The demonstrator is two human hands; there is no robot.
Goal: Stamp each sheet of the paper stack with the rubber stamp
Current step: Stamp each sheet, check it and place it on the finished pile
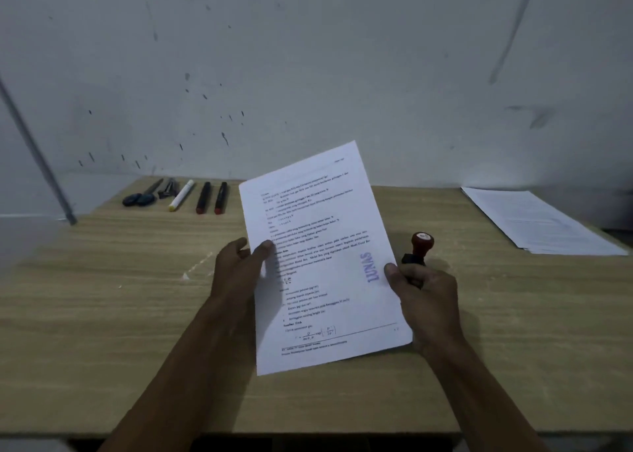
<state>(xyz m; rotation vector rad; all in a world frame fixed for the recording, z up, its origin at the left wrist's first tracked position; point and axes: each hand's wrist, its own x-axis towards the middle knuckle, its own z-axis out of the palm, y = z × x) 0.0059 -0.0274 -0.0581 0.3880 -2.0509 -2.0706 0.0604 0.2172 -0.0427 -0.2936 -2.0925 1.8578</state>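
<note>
1. A printed sheet is held above the wooden counter, tilted so that its top leans to the right, in the middle of the view.
2. The left edge of the sheet is pinched by the left hand, with the thumb on the printed face and the fingers behind it.
3. The right edge is pinched by the thumb of the right hand; whether the remaining fingers lie behind the paper cannot be told.
4. A blue stamp mark reading "LUNAS" is seen on the right part of the sheet, running along its edge, just beside the right thumb.
5. The rubber stamp, with a red knob and a dark base, is seen just behind the right hand; whether it is gripped or merely stands on the counter cannot be told.
6. A paper stack lies flat at the far right of the counter, well apart from the held sheet.
7. Along the far left edge are laid scissors, a white marker and two dark markers side by side.
</note>
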